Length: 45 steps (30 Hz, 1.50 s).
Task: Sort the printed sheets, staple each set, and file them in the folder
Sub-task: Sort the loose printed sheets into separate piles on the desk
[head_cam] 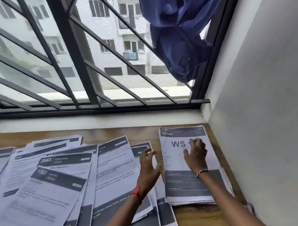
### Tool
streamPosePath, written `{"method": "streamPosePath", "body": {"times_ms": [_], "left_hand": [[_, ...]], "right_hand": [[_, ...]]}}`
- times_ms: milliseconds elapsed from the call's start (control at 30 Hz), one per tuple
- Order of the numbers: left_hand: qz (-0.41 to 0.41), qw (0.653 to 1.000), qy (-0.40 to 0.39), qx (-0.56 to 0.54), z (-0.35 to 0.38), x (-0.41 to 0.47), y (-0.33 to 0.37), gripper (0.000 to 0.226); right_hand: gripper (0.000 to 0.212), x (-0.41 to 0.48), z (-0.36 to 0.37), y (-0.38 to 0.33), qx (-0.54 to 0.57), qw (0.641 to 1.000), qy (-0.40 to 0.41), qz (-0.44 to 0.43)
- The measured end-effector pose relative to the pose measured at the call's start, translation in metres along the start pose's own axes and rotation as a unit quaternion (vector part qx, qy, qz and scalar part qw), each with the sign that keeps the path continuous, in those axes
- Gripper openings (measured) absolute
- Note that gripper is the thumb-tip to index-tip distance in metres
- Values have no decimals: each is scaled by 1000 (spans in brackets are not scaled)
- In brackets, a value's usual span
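This seems to be a room in an apartment home. A wooden table (142, 133) stands under a barred window (68, 39) at 12 o'clock. A knotted blue curtain (177, 34) hangs at 1 o'clock, and residential blocks (129, 28) stand outside.

Bare surface (142, 132) shows along the far edge and at the near edge in front of the stack (182, 185). The left and middle lie under loose sheets (54, 194); the wall (265, 125) closes the right edge.
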<state>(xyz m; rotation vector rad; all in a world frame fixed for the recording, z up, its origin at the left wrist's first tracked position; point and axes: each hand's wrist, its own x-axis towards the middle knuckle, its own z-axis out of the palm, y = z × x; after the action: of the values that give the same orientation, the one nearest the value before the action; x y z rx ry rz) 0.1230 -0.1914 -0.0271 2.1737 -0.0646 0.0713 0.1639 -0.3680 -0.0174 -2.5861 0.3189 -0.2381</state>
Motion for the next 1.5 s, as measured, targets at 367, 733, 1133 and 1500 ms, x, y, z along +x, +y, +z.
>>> {"method": "streamPosePath", "body": {"times_ms": [367,733,1133,1500], "left_hand": [[-52,992,88,76,-133,-77,-109,36],[-267,932,122,215,-272,-107,-182,63],[-277,946,109,128,-333,-118,-233,22],[-283,951,72,105,-323,-86,-230,45]], "right_hand": [[23,-102,71,-124,77,961,-217,-152],[26,-189,122,-231,113,940,-310,-84],[64,-228,149,-289,123,949,-262,120],[35,-199,153,-279,111,974,-162,117]]}}
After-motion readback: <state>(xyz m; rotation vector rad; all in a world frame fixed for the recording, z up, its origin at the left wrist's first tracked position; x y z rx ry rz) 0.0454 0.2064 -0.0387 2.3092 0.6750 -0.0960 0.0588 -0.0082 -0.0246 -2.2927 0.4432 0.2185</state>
